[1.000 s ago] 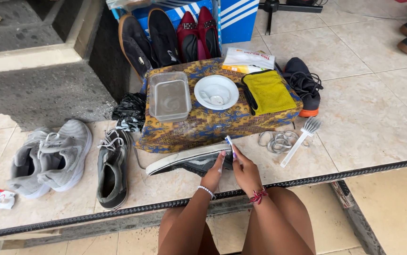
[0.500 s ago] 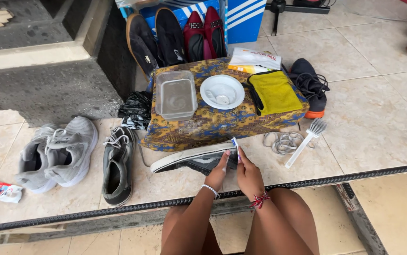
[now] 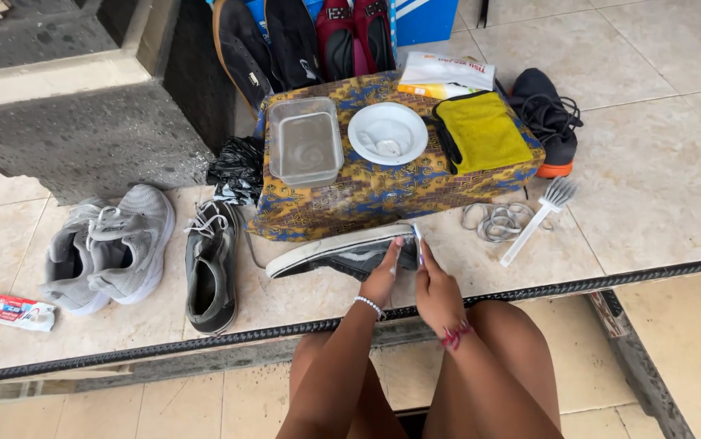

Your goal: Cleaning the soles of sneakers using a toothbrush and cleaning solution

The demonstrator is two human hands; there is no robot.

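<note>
Lying on its side on the tiled floor [image 3: 676,146], just in front of the cloth-covered box [image 3: 383,191]: dark shoe [image 3: 342,252]. Left hand [image 3: 383,280] pinning its heel end, right hand [image 3: 436,289] pinching a small toothbrush [image 3: 418,242] against the sole. Risking the shoe skidding under pressure, or bristles flicking grime toward the white bowl [image 3: 387,132].

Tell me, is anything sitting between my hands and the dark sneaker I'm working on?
Nothing visible does. The left hand rests directly on the heel end of the dark sneaker, and the right hand holds a thin toothbrush against the same end. The loose laces and white brush lie off to the right.
</note>
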